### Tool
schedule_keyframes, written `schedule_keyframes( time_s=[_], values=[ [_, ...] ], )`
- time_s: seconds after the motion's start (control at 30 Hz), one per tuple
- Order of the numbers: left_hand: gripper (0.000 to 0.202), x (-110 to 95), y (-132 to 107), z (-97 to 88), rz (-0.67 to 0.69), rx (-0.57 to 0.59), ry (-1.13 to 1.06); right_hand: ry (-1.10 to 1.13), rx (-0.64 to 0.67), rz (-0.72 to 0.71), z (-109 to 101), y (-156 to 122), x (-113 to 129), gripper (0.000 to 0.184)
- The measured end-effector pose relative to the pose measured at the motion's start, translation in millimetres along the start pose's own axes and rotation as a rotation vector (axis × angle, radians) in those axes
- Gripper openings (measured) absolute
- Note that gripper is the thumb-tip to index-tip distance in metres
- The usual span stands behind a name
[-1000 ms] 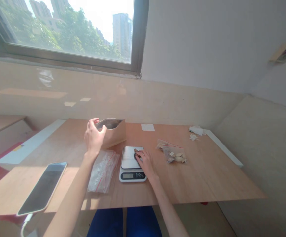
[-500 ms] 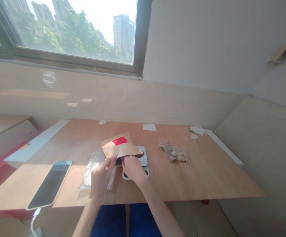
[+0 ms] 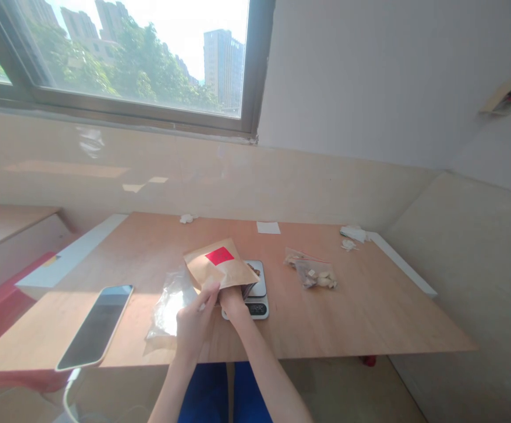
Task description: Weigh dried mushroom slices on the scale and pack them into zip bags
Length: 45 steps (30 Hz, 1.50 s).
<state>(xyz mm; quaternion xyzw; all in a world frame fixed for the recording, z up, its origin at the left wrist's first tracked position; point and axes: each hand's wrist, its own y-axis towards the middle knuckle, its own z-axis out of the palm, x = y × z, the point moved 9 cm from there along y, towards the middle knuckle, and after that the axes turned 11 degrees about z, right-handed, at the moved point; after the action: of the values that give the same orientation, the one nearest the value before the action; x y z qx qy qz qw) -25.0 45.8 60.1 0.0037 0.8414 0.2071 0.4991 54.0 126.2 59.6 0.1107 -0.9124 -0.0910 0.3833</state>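
A brown paper bag point(image 3: 237, 273) with a red label is tilted over a small white kitchen scale point(image 3: 260, 288). My left hand point(image 3: 196, 317) pinches the bag's near edge between thumb and fingers. Into the bag's mouth reaches my right hand point(image 3: 234, 305), its fingers hidden inside, so what they hold does not show. Some small brown pieces point(image 3: 254, 268) lie on the scale's plate, partly covered by the bag. The scale's dark display is lit, but I cannot read its digits. A clear plastic bag point(image 3: 169, 308) lies left of my left hand.
Zip bags of pale and brown dried pieces point(image 3: 317, 275) lie right of the scale. A phone point(image 3: 96, 326) with a white cable is at the table's left front. White paper point(image 3: 268, 227) and crumpled tissues point(image 3: 353, 234) lie along the back edge, below the window.
My right hand has gone deeper into the paper bag, and its fingers are now out of sight. The bag has tipped slightly, and the scale's display has come into view.
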Motion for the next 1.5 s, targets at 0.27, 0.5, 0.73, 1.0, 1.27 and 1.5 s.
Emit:
schedule_keyframes(
  time_s=[0.27, 0.5, 0.73, 1.0, 1.27, 1.5],
  values=[
    [0.028, -11, 6, -6.7, 0.036, -0.033, 0.047, -0.133, -0.003, 0.001, -26, -43, -17, 0.047],
    [0.03, -21, 17, -9.0, 0.059, -0.019, 0.11, -0.06, -0.062, 0.023, -58, -57, -3, 0.035],
    [0.028, -31, 25, -8.7, 0.109, 0.001, 0.177, 0.03, -0.058, 0.018, -73, -60, -7, 0.03],
    [0.022, -46, 37, -11.4, 0.18, -0.047, 0.262, 0.238, -0.052, 0.114, -107, -48, -5, 0.024],
    [0.023, -49, 75, -28.1, 0.093, -0.143, 0.354, 0.489, -0.157, 0.166, -127, -52, -39, 0.011],
    [0.031, -35, 154, -46.5, 0.09, -0.36, 0.289, 0.667, -0.092, 0.348, -96, -57, -102, 0.014]
  ],
)
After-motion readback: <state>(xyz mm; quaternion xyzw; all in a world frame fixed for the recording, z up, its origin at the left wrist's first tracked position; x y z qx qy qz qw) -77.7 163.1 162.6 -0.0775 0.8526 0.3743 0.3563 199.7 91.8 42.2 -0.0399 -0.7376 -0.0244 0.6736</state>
